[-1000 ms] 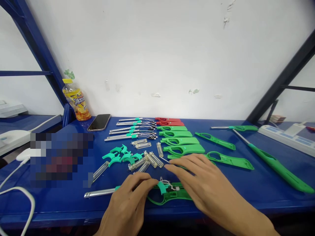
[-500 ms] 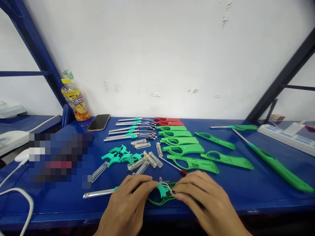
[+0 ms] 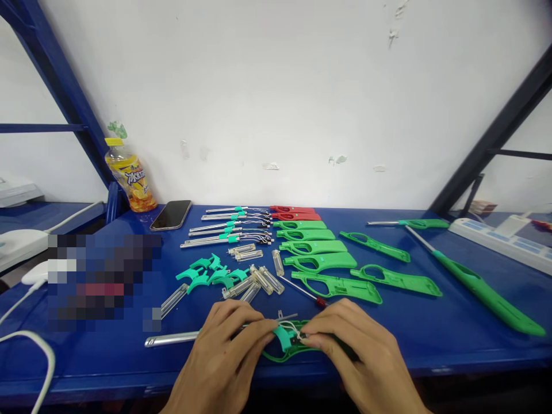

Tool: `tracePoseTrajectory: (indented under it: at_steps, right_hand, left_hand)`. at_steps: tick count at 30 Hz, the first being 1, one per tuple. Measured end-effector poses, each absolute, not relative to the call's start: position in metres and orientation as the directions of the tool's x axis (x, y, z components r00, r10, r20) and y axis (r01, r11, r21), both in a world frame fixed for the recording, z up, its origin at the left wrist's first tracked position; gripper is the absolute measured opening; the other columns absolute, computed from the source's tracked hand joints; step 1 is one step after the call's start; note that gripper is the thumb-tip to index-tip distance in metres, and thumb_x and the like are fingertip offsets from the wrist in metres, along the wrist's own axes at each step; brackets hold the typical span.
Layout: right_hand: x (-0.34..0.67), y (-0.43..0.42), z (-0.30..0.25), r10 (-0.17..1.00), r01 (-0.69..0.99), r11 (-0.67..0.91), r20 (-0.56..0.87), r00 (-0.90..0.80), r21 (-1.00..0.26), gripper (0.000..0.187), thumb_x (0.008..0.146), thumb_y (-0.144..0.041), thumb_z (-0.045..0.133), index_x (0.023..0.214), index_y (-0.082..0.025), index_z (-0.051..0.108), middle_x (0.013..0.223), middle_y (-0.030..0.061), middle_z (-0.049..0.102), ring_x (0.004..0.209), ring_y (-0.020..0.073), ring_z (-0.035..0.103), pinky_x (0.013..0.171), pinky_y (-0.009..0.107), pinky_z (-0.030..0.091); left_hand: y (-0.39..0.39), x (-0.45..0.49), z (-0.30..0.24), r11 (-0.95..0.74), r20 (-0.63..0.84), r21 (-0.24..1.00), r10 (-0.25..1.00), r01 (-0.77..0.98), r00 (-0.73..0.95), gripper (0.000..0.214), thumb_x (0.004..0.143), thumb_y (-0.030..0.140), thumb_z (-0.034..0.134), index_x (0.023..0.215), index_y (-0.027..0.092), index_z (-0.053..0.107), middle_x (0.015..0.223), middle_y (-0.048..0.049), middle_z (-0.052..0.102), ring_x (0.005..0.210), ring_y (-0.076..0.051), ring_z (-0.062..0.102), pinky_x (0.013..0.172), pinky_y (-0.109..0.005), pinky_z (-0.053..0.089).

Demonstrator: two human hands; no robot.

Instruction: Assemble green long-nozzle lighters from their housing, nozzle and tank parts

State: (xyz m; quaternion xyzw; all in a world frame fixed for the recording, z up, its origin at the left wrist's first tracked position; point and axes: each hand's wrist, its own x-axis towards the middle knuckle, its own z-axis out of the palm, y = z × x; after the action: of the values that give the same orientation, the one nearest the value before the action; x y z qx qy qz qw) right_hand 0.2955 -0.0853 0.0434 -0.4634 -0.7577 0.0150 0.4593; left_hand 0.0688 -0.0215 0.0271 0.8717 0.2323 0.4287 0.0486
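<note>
A half-built green lighter [image 3: 288, 345] lies at the near edge of the blue table [image 3: 431, 339], its metal tube [image 3: 172, 338] pointing left. My left hand [image 3: 224, 359] pinches it just left of the teal trigger, fingers closed on the body. My right hand [image 3: 362, 359] presses closed fingertips on the white wires and small black part right of the trigger. Both hands cover most of the green shell.
Beyond my hands lie loose teal triggers [image 3: 211, 275], clear tubes [image 3: 259, 280], a small red-handled screwdriver [image 3: 304, 291], rows of green shells [image 3: 319, 261] and red shells [image 3: 295, 213], and tube assemblies [image 3: 228, 230]. A phone [image 3: 171, 214] and a bottle [image 3: 127, 175] stand at the back left, a finished lighter [image 3: 478, 286] and a power strip [image 3: 500, 241] at the right.
My right hand pulled back from the screwdriver and the green shells to the lighter in front, and now pinches its wires. My left hand stayed on the lighter.
</note>
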Motion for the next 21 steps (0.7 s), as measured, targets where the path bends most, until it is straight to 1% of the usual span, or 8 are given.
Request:
tracePoseTrajectory:
  at_steps: [7,15,21]
  right_hand:
    - [0.295,-0.0839,0.0412,0.706,0.676,0.575,0.698,-0.125,-0.46,0.018,0.109,-0.024,0.065,0.094,-0.024,0.075,0.082,-0.0013,0.08,0.069,0.0163,0.072,0.065,0.028,0.057]
    - [0.2954,-0.0841,0.039,0.699,0.666,0.585,0.705,-0.123,-0.463,0.016,0.109,-0.021,0.066,0.095,-0.024,0.073,0.082,-0.0023,0.079,0.07,0.0154,0.072,0.064,0.027,0.057]
    - [0.2949,-0.0841,0.0355,0.7,0.67,0.578,0.705,-0.114,-0.466,0.014,0.106,-0.016,0.068,0.096,-0.024,0.074,0.081,-0.0019,0.078,0.069,0.0161,0.071,0.063,0.028,0.057]
  left_hand:
    - [-0.0237,0.07,0.0271,-0.885,0.743,0.282,0.445,0.37,0.5,0.024,0.109,0.005,0.054,0.113,0.019,0.072,0.097,-0.0018,0.072,0.089,-0.016,0.067,0.08,-0.03,0.055]
    - [-0.0241,0.0699,0.0286,-0.876,0.747,0.298,0.462,0.38,0.478,0.02,0.111,0.01,0.055,0.11,0.021,0.071,0.095,0.0,0.074,0.086,-0.014,0.069,0.079,-0.027,0.057]
    - [-0.0236,0.0705,0.0277,-0.873,0.743,0.302,0.468,0.384,0.478,0.02,0.11,0.01,0.055,0.111,0.022,0.071,0.096,-0.0011,0.075,0.087,-0.016,0.071,0.078,-0.029,0.059]
